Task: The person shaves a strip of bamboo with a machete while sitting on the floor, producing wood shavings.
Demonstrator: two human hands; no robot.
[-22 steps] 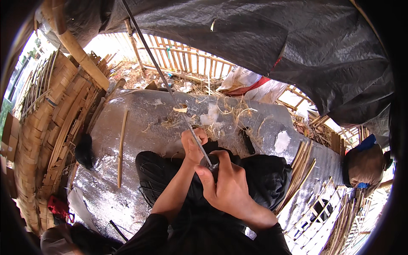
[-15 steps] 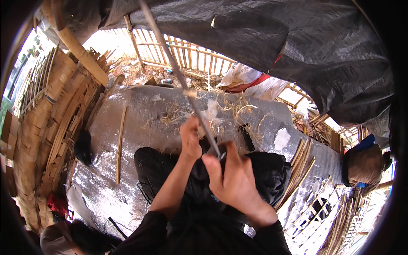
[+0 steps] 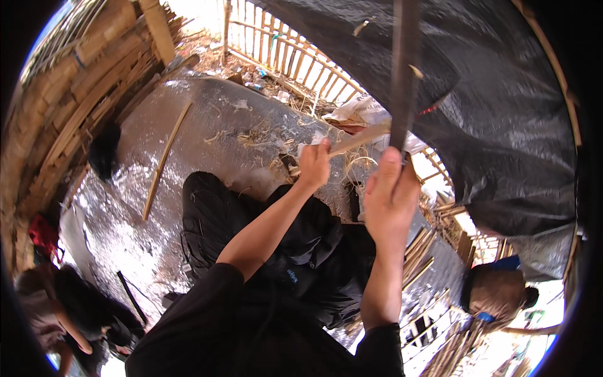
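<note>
Here both hands (image 3: 389,201) seemingly pinch an upright bamboo strip (image 3: 402,75), fingers closed.

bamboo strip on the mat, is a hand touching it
No, the strip lies alone on the mat; both hands are raised right of it.

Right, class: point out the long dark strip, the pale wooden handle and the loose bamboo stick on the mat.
long dark strip (image 3: 402,75), head view, mid-length above the right hand.
pale wooden handle (image 3: 361,139), head view, its middle.
loose bamboo stick (image 3: 164,162), head view, mid-length.
</note>
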